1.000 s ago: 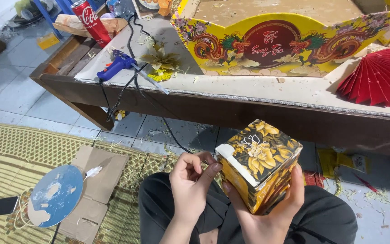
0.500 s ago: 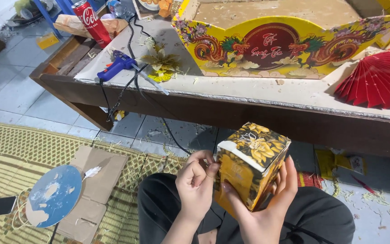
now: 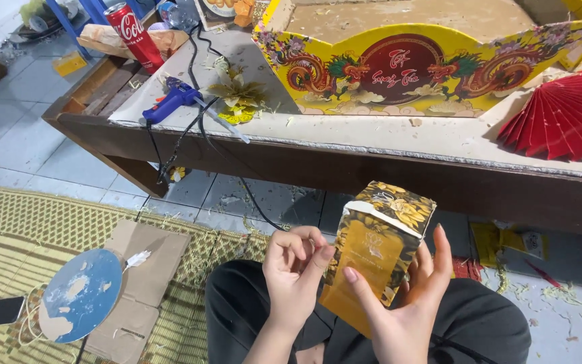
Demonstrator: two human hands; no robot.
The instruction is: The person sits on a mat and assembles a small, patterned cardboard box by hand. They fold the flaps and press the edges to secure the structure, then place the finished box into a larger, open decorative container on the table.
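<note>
Tilting lower in the frame's lower middle than a second ago, the gold floral box (image 3: 380, 251) now shows its plain front panel. The right hand (image 3: 405, 313) grips it from beneath; the left hand (image 3: 296, 268), fingers curled, pinches its left edge, suggesting that edge is being worked.

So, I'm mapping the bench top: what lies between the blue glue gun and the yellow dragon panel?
In the head view, a gold paper flower lies between the glue gun and the dragon panel.

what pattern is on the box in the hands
Golden yellow flowers on black, over orange-gold sides, on the box; head view.
</note>
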